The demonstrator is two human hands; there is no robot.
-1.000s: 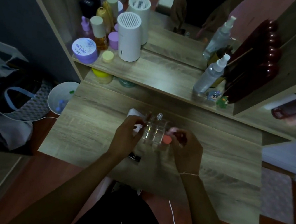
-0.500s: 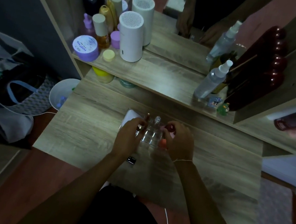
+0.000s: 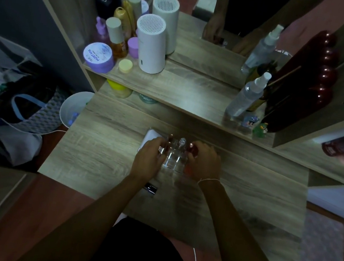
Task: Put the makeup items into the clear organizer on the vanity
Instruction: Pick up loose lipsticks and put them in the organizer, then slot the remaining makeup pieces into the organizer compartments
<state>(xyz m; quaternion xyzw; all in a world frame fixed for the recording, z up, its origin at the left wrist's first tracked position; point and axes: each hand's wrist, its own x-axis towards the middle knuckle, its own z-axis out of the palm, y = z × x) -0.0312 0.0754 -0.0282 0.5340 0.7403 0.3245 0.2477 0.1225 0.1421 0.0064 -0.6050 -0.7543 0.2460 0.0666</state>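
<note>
The clear organizer (image 3: 173,160) stands on the middle of the wooden vanity top (image 3: 101,141), with a clear-capped item (image 3: 182,142) upright in it. My left hand (image 3: 150,157) is at its left side, fingers closed on a slim brownish tube (image 3: 168,143) at the organizer's left edge. My right hand (image 3: 203,162) is at its right side, pinching a small dark red item (image 3: 194,148) over the organizer. An orange-pink item (image 3: 187,170) shows under my right palm. A small dark shiny tube (image 3: 151,189) lies on the top beside my left wrist. A white object (image 3: 149,137) lies behind my left hand.
The upper shelf (image 3: 184,87) carries a white cylinder (image 3: 152,43), a purple jar (image 3: 98,57), bottles, a spray bottle (image 3: 246,94) and small figurines (image 3: 255,124). A mirror stands behind. A white bin (image 3: 73,108) and a bag (image 3: 26,105) sit on the floor at left.
Both hands have stayed at the organizer's sides; my right hand has brought the dark red item up over the organizer's right part. The camera has shifted slightly.
</note>
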